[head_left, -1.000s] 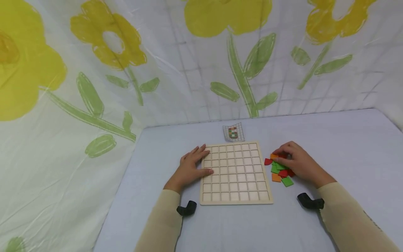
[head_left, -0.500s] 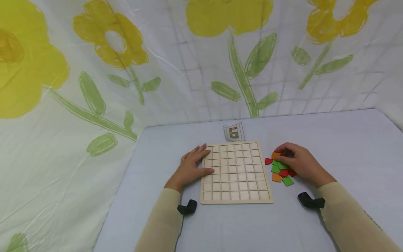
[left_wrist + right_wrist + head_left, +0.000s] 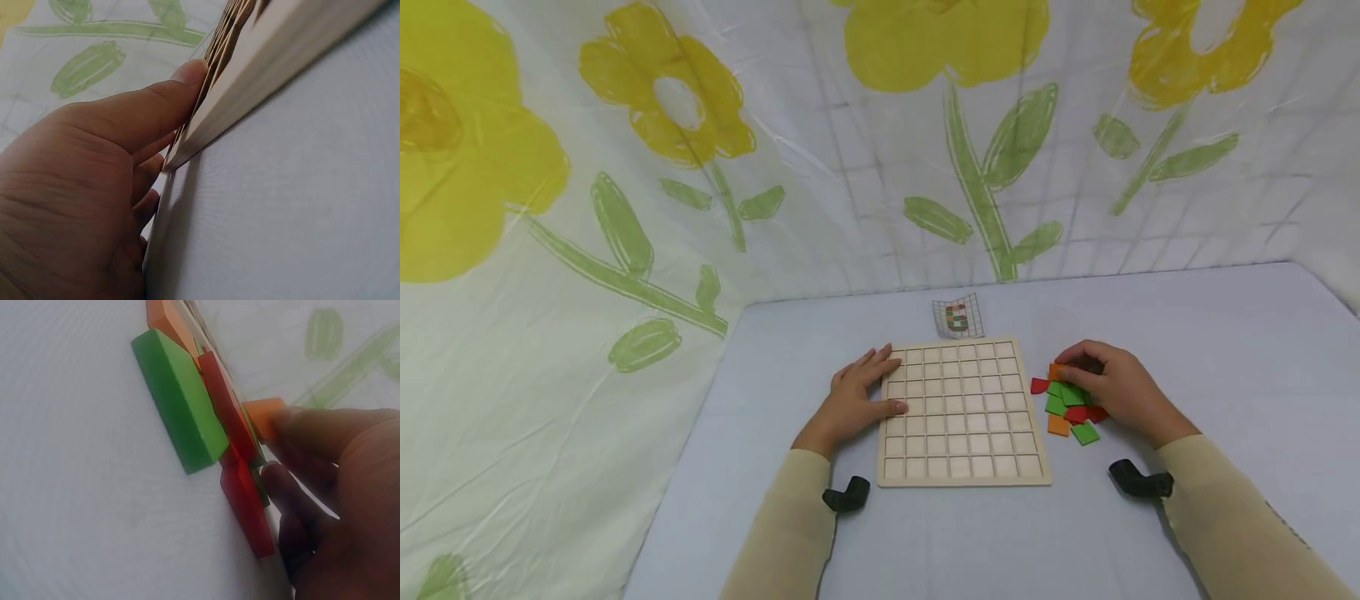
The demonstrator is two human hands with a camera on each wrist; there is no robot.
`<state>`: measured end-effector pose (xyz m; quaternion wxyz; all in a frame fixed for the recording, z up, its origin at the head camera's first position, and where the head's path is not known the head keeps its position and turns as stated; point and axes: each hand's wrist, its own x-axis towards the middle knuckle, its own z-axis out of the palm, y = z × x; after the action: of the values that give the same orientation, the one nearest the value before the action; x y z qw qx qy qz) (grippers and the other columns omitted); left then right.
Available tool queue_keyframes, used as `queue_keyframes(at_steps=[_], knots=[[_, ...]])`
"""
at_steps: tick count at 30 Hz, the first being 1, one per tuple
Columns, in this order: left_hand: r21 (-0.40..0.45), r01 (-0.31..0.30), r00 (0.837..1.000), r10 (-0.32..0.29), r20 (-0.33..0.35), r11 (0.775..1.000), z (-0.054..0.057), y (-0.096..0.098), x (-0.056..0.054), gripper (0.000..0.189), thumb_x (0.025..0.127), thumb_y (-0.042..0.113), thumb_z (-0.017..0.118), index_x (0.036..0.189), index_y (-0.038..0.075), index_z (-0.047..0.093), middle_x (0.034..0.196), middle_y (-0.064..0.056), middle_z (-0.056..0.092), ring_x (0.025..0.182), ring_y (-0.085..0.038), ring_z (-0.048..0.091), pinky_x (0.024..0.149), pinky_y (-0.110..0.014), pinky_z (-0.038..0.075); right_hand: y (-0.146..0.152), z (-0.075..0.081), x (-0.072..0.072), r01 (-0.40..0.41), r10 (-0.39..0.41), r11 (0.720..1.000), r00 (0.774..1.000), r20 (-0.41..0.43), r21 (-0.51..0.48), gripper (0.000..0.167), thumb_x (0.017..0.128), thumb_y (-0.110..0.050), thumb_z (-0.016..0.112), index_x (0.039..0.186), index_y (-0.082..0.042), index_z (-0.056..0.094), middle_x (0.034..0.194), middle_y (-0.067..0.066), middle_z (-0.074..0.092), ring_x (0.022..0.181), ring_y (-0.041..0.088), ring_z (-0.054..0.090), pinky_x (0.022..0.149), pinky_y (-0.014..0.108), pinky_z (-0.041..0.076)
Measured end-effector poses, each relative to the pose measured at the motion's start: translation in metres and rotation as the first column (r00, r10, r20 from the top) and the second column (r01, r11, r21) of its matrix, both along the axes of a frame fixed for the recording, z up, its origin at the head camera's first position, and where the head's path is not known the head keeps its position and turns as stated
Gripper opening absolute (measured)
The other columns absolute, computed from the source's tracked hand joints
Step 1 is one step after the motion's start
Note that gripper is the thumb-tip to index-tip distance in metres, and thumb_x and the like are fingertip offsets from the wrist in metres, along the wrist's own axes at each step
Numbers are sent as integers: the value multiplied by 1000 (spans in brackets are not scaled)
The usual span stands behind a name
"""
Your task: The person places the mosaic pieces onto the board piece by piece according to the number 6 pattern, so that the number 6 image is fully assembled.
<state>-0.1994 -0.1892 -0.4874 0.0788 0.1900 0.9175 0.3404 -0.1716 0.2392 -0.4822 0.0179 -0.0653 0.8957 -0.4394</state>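
Note:
A pale wooden grid board [image 3: 966,414] lies flat on the table with nothing in its cells. Along its left edge rests my left hand [image 3: 852,407], fingers spread; the left wrist view shows the thumb [image 3: 169,100] lying over the board's rim [image 3: 250,81]. Right of the board is a small pile of coloured tiles. My right hand [image 3: 1112,387] pinches an orange square tile [image 3: 265,415] between thumb and fingers at the pile's far side. Green tiles [image 3: 1072,395], red pieces [image 3: 1076,413] and another orange tile [image 3: 1058,425] lie beneath and beside this hand, which partly hides them.
A small paper card [image 3: 957,316] printed with a coloured grid pattern lies behind the board. One red quarter-round piece [image 3: 1039,386] sits between board and pile. At the table's back hangs a white curtain [image 3: 865,167] with yellow flowers.
My right hand has shifted very slightly at the pile, and the orange tile between its fingers has turned a little. The left hand stays on the board's edge.

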Motion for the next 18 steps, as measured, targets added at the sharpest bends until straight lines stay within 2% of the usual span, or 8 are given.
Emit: queue_keyframes(at_steps=[7, 18], knots=[[28, 10, 1000, -10, -11, 1000, 0, -1, 0, 80, 92, 43, 88, 161, 17, 57, 175, 9, 32, 163, -17, 18, 128, -51, 7, 1, 1, 0, 17, -17, 1000, 1000, 0, -10, 22, 109, -28, 72, 123, -11, 75, 112, 8, 71, 100, 28, 57, 79, 28, 51], [61, 13, 1000, -13, 9, 998, 1, -2, -1, 75, 92, 40, 89, 158, 17, 61, 170, 14, 40, 163, -16, 20, 129, -48, 5, 0, 3, 1, 25, -25, 1000, 1000, -8, -20, 19, 109, -24, 71, 122, -10, 75, 110, 8, 71, 98, 29, 57, 78, 28, 51]])
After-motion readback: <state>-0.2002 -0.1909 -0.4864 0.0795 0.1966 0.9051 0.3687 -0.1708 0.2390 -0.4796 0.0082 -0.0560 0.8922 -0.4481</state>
